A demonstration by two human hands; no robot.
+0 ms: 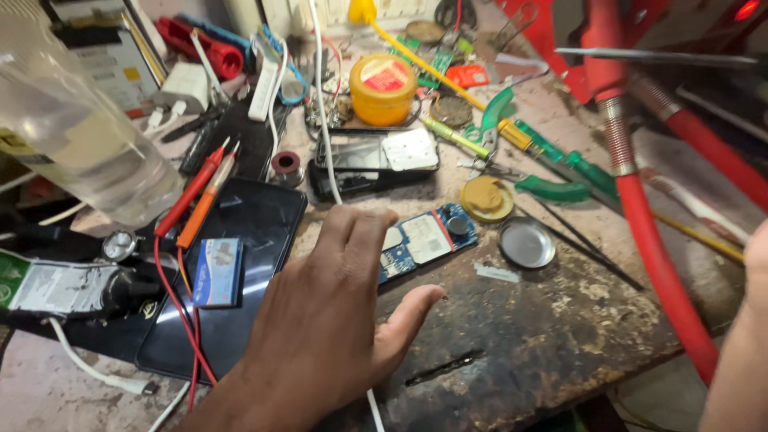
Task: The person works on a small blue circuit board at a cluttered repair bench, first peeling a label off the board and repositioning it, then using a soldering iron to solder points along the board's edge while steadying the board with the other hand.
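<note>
Far left of the blue circuit board (pixel 428 238), a clear plastic bottle (pixel 76 136) slants over the bench edge, and below it lies a dark tube with a white-and-green paper label (pixel 60 286). Nearer the board, two probes with red and orange plastic handles (pixel 196 196) rest across a glossy black phone panel (pixel 232 272), on which sits a small blue-and-white rectangular packet (pixel 218 272).

The left hand (pixel 324 320) hovers just left of the board with fingers spread wide and the thumb out, holding nothing; its fingertips reach the board's left end, though I cannot tell whether they touch it. The board lies flat on the scorched, pitted wooden bench (pixel 528 336).

Above the board sits an opened black phone frame (pixel 372 160), and beyond that a round yellow tub with a red-and-white label (pixel 384 86). Right of the board lie a round tin of tan paste (pixel 486 198) and its shallow metal lid (pixel 527 242). Further right are green-handled pliers (pixel 560 172) and a thick red hose (pixel 652 240).

At the right edge only a sliver of the right hand (pixel 740 344) shows; its grip cannot be told.
</note>
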